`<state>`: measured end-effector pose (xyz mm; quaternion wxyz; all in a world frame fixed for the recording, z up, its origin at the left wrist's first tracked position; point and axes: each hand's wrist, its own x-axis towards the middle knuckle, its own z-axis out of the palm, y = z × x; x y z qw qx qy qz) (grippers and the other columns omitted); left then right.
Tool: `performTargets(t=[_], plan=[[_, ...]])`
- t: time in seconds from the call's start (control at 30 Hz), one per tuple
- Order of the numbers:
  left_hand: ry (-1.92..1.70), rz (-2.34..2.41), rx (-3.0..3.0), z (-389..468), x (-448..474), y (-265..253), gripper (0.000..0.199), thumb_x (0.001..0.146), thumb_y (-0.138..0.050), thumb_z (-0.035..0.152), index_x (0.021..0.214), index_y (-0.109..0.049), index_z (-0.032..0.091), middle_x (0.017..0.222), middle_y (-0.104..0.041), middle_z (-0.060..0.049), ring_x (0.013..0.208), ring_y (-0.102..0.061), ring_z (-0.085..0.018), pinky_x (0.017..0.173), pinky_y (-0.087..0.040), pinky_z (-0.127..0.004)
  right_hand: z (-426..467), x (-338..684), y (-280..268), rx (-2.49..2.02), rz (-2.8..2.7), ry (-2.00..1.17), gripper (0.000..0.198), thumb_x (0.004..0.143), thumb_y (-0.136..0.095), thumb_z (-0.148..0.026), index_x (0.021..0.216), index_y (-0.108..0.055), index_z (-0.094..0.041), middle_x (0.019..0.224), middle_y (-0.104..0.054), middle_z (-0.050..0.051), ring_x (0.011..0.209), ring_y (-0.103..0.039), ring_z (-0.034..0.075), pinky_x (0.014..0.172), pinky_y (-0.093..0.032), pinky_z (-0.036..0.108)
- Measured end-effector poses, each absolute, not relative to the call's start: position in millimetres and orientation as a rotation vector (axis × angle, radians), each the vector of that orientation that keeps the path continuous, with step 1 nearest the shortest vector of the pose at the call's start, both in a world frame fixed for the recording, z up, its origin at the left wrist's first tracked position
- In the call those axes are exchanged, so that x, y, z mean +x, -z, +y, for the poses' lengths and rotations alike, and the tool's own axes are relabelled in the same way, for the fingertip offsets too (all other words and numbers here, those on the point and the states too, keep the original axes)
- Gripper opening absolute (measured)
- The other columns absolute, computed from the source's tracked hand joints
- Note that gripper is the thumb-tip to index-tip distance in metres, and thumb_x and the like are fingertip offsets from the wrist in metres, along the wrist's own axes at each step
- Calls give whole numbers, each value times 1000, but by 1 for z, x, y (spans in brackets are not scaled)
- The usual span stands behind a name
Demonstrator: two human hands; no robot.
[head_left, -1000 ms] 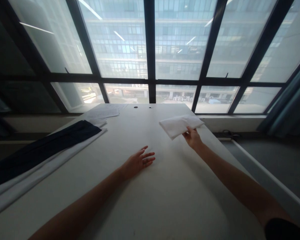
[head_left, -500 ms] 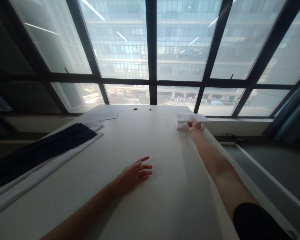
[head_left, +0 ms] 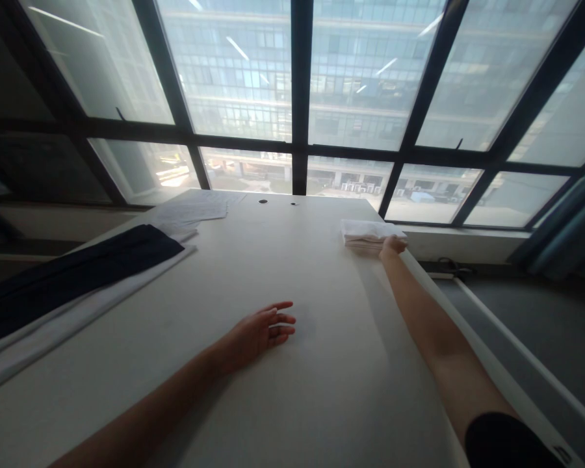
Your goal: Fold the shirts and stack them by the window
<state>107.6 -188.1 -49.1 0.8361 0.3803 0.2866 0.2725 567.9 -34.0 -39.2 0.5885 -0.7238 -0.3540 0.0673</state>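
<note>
A stack of folded white cloths (head_left: 363, 237) lies near the far right edge of the white table. My right hand (head_left: 394, 246) is at the stack's right front corner, its fingers curled against the edge of the cloth; the fingertips are partly hidden. The layers sit evenly one on another. My left hand (head_left: 263, 331) hovers above the middle of the table, or rests lightly on it, with fingers apart and nothing in them.
Along the left side of the table (head_left: 268, 260) lie a dark navy cloth (head_left: 88, 270) and white cloth (head_left: 68, 328) under it. White sheets (head_left: 190, 207) lie at the far left. Two small round holes mark the far end. A large window stands beyond.
The top folded cloth, lifted before, now lies flat on the stack. My right hand has shifted right to the corner. My left hand has hardly moved; the view has tilted slightly.
</note>
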Motion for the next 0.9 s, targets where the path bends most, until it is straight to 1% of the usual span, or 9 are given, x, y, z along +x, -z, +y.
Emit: performTargets(t=[0.1,0.2,0.27,0.33,0.43,0.53,0.63,0.73,0.9], plan=[[-568,606,809,-187,109,51,38,91,-70,31,126,-66,18,108,-73,-10,96,-71,-21,87,-53,-30,-46,572,36,-1823,-717,31,61,98,-30,-31,156,-30,-10,160,-21,28,149,-21,39,116,-19,66],[-573,592,815,-186,108,53,36,92,-69,31,126,-66,17,109,-73,-11,96,-71,-21,87,-53,-30,-52,576,43,-2096,-917,157,58,100,-31,-37,155,-37,-19,166,-16,16,153,-7,35,117,-11,67],[-586,584,816,-186,108,53,35,94,-68,32,125,-67,17,108,-73,-10,95,-71,-20,87,-53,-30,-52,579,48,-2305,-1007,104,57,102,-27,-41,153,-41,-19,166,-20,15,153,-8,36,115,-9,70],[-586,580,815,-186,107,53,34,95,-67,33,125,-67,17,107,-73,-10,95,-71,-20,87,-53,-30,-50,579,50,-2398,-970,29,60,103,-23,-42,154,-37,-15,165,-20,19,153,-8,36,115,-7,70],[-566,575,816,-186,107,53,33,96,-65,32,126,-67,18,109,-73,-10,96,-70,-20,87,-53,-30,-40,569,42,-2368,-1063,191,64,104,-19,-41,159,-23,-8,166,-12,23,153,-3,35,116,-2,67],[-549,578,808,-185,107,53,33,96,-65,32,126,-67,18,110,-72,-10,97,-70,-20,88,-53,-30,-21,550,26,-2284,-1338,326,65,105,-21,-47,160,-23,-13,168,-9,19,152,2,32,117,1,64],[-556,592,798,-185,106,54,34,95,-66,33,125,-67,18,109,-73,-10,96,-70,-20,87,-53,-30,0,537,18,-2364,-1425,135,68,102,-28,-59,159,-28,-22,169,-8,14,152,4,37,115,4,68],[-567,601,794,-187,105,53,34,94,-68,32,124,-68,18,108,-73,-10,95,-70,-20,87,-53,-30,11,538,22,-2477,-1431,-175,77,99,-31,-69,160,-23,-23,168,-2,18,148,3,47,106,6,77],[-543,591,794,-188,106,52,34,95,-67,32,126,-67,18,109,-72,-10,97,-70,-21,87,-53,-31,8,548,25,-2492,-1424,-264,79,95,-32,-74,160,-25,-30,169,-2,14,149,-2,48,107,3,78]])
